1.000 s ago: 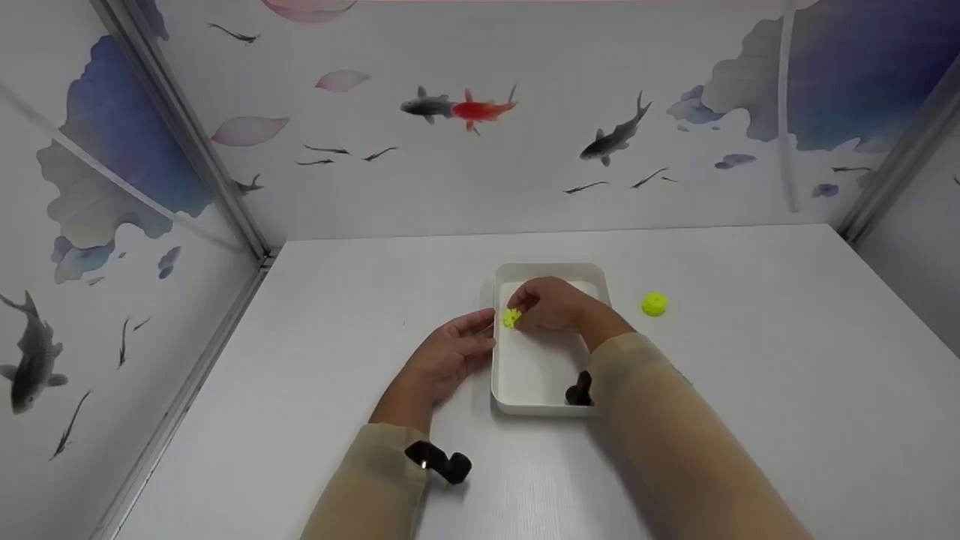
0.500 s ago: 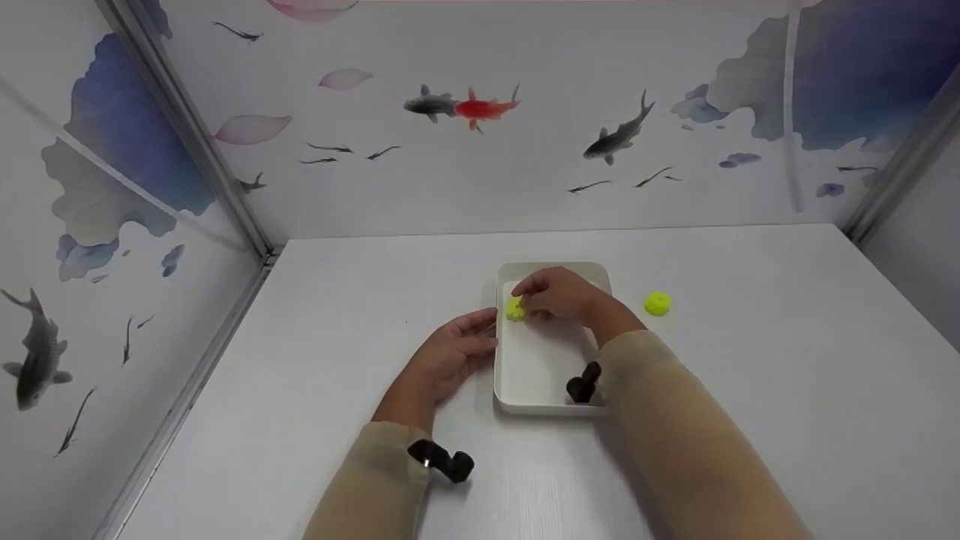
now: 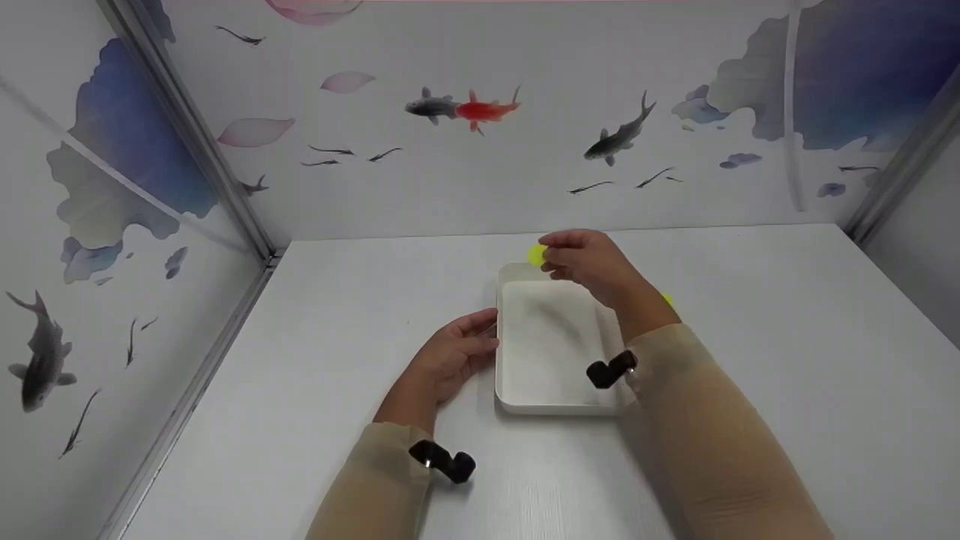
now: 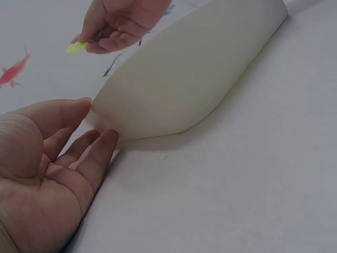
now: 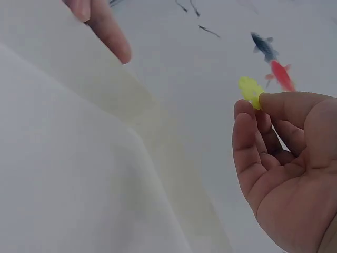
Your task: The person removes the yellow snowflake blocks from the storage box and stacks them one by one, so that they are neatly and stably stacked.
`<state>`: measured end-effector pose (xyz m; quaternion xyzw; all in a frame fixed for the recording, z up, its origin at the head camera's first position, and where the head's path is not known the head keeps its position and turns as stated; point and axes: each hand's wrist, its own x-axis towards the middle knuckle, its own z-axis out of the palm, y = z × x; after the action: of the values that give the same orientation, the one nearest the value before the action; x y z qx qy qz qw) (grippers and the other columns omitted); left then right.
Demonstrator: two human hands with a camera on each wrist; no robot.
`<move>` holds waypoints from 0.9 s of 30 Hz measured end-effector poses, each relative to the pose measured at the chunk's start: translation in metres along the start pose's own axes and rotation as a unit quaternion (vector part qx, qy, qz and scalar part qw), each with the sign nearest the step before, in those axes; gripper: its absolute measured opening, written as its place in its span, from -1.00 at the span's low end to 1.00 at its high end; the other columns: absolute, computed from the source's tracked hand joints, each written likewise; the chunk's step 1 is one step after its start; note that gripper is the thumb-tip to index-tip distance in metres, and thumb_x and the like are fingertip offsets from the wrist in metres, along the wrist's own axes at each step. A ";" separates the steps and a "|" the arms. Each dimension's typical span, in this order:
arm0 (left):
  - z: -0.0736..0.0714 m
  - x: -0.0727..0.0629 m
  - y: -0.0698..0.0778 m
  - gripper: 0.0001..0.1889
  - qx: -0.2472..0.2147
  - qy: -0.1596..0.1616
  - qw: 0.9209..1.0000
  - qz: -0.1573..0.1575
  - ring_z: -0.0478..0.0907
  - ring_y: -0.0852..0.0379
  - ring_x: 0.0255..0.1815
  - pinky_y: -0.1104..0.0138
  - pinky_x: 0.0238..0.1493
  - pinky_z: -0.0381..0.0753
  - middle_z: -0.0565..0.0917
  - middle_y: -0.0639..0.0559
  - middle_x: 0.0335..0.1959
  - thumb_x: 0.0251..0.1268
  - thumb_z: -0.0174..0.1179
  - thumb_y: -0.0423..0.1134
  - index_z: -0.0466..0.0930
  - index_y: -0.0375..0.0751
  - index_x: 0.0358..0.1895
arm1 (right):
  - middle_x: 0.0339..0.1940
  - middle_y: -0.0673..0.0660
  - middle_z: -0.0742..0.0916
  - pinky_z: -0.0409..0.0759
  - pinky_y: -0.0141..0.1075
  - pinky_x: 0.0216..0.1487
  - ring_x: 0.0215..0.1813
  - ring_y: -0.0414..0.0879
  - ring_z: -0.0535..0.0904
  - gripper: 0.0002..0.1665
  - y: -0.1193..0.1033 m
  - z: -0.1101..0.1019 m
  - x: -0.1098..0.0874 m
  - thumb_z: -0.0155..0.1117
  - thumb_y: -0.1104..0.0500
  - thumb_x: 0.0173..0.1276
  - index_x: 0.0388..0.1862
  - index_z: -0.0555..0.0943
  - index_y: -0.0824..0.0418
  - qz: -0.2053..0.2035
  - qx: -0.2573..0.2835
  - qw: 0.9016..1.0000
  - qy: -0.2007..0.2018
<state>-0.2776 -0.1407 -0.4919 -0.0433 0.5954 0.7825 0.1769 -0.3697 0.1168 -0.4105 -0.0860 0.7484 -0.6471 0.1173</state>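
Note:
A small bright yellow disc (image 3: pixel 535 255) is pinched between the thumb and fingertips of my right hand (image 3: pixel 589 262), above the far rim of a white rectangular tray (image 3: pixel 555 410). The right wrist view shows the disc (image 5: pixel 249 89) with a knobbly, notched edge. My left hand (image 3: pixel 450 356) rests at the tray's left side. In the left wrist view its extended fingertips touch the tray's outer wall (image 4: pixel 174 79). A second yellow piece (image 3: pixel 666 298) lies on the table right of the tray, mostly hidden behind my right wrist.
The white table (image 3: pixel 360 315) carries the tray. A wall with painted fish (image 3: pixel 484 112) rises behind it, and metal posts (image 3: pixel 247 217) mark the corners. Black wrist devices (image 3: pixel 444 461) stick out from both sleeves.
My right hand has lifted the yellow disc from inside the tray and carried it up, away and slightly right to the far rim. The left hand has stayed at the tray's side.

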 end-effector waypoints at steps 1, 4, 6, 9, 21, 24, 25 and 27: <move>0.000 0.000 0.000 -0.33 -0.001 0.000 1.000 0.001 0.55 0.02 0.54 0.30 0.32 0.68 0.56 -0.05 0.55 0.37 0.35 -0.50 0.49 -0.15 0.54 | 0.13 0.11 0.75 0.76 -0.33 0.11 0.05 -0.04 0.74 -0.65 -0.002 -0.004 -0.004 0.33 0.14 0.59 0.26 0.67 0.20 -0.003 0.008 1.000 0.002; 0.000 0.000 0.000 -0.34 -0.004 -0.002 1.000 0.003 0.54 0.01 0.55 0.29 0.34 0.67 0.57 -0.07 0.53 0.36 0.34 -0.52 0.50 -0.16 0.53 | 0.13 0.10 0.74 0.76 -0.34 0.12 0.04 -0.06 0.73 -0.64 -0.005 -0.016 -0.015 0.31 0.15 0.60 0.28 0.66 0.24 -0.004 0.019 1.000 0.011; 0.000 -0.001 0.001 -0.34 -0.005 -0.005 1.000 0.005 0.54 0.00 0.55 0.27 0.36 0.66 0.58 -0.09 0.53 0.36 0.33 -0.53 0.50 -0.17 0.53 | 0.13 0.10 0.74 0.76 -0.35 0.12 0.04 -0.07 0.73 -0.63 -0.005 -0.025 -0.023 0.30 0.15 0.61 0.29 0.65 0.25 0.000 0.019 1.000 0.025; 0.000 -0.001 0.001 -0.35 -0.005 -0.005 1.000 0.007 0.54 0.00 0.54 0.25 0.38 0.65 0.58 -0.09 0.52 0.36 0.34 -0.53 0.51 -0.17 0.52 | 0.15 0.08 0.73 0.76 -0.38 0.12 0.05 -0.08 0.72 -0.61 -0.001 -0.037 -0.034 0.30 0.11 0.62 0.32 0.64 0.20 0.006 0.000 0.998 0.055; 0.001 0.000 0.000 -0.35 0.003 0.002 1.000 -0.003 0.55 0.03 0.53 0.23 0.40 0.65 0.59 -0.04 0.52 0.34 0.37 -0.50 0.54 -0.11 0.50 | 0.13 -0.05 0.72 0.73 -0.49 0.11 0.06 -0.12 0.72 -0.51 0.026 -0.097 -0.065 0.34 -0.07 0.59 0.35 0.64 0.12 0.018 0.004 0.989 0.149; 0.001 0.000 0.000 -0.34 0.001 -0.007 1.000 0.001 0.52 0.01 0.56 0.24 0.40 0.64 0.55 -0.05 0.55 0.38 0.33 -0.51 0.50 -0.14 0.53 | 0.13 -0.07 0.72 0.73 -0.49 0.10 0.05 -0.12 0.71 -0.49 0.031 -0.109 -0.070 0.35 -0.06 0.58 0.37 0.63 0.13 0.023 0.016 0.987 0.157; 0.001 0.000 0.000 -0.34 -0.001 -0.009 1.000 0.001 0.51 0.01 0.58 0.25 0.40 0.64 0.54 -0.05 0.56 0.38 0.32 -0.51 0.49 -0.14 0.54 | 0.14 -0.07 0.72 0.73 -0.50 0.09 0.05 -0.13 0.71 -0.48 0.033 -0.112 -0.072 0.36 -0.07 0.57 0.38 0.63 0.13 0.026 0.014 0.987 0.159; 0.001 -0.001 0.000 -0.34 -0.004 -0.014 1.000 0.005 0.48 0.00 0.60 0.26 0.41 0.63 0.52 -0.07 0.57 0.40 0.30 -0.52 0.47 -0.16 0.55 | 0.15 -0.07 0.72 0.73 -0.50 0.10 0.07 -0.11 0.71 -0.47 0.035 -0.117 -0.074 0.37 -0.08 0.57 0.38 0.62 0.12 0.032 0.011 0.986 0.163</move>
<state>-0.2765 -0.1399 -0.4916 -0.0303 0.5897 0.7865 0.1811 -0.3318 0.2536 -0.4248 0.0459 0.7529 -0.6564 0.0155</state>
